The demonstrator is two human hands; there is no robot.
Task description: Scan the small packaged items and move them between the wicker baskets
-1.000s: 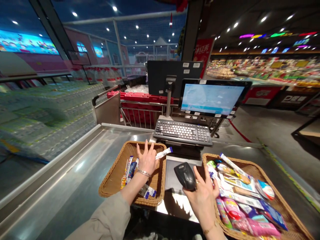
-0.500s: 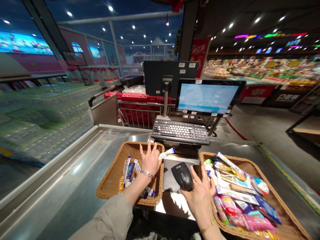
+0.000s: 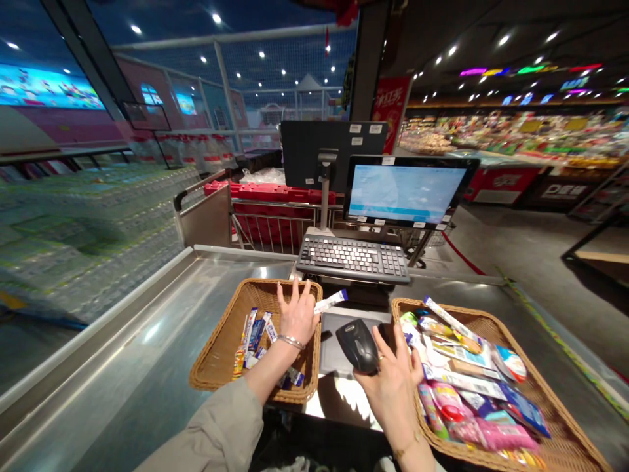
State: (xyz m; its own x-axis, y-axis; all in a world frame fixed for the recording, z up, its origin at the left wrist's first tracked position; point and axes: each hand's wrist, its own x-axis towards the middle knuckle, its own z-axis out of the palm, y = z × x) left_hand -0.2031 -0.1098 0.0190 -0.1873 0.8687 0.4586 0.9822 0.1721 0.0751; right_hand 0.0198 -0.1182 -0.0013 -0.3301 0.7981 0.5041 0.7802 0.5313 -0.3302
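Note:
My left hand (image 3: 298,314) is over the right part of the left wicker basket (image 3: 212,357). Its thumb and index finger pinch a slim white-and-blue stick packet (image 3: 331,301), which sticks out past the basket rim; the other fingers are spread. Several small wrapped snacks (image 3: 255,334) lie in that basket. In my right hand (image 3: 393,383) is a black barcode scanner (image 3: 357,344), its head pointing up and left toward the packet. The fingers of this hand partly hide the scanner's grip. Close by on the right, another wicker basket (image 3: 555,400) holds a pile of colourful packets (image 3: 472,387).
Behind the baskets stand a keyboard (image 3: 354,255) and a lit monitor (image 3: 405,193), with a second screen (image 3: 334,154) facing away. A metal counter (image 3: 142,341) with a raised edge runs left. Beyond are a cart with red crates (image 3: 275,223) and stacked bottle packs (image 3: 83,216).
My left hand has shifted very slightly to the right with the stick packet. The scanner in my right hand stays almost in place.

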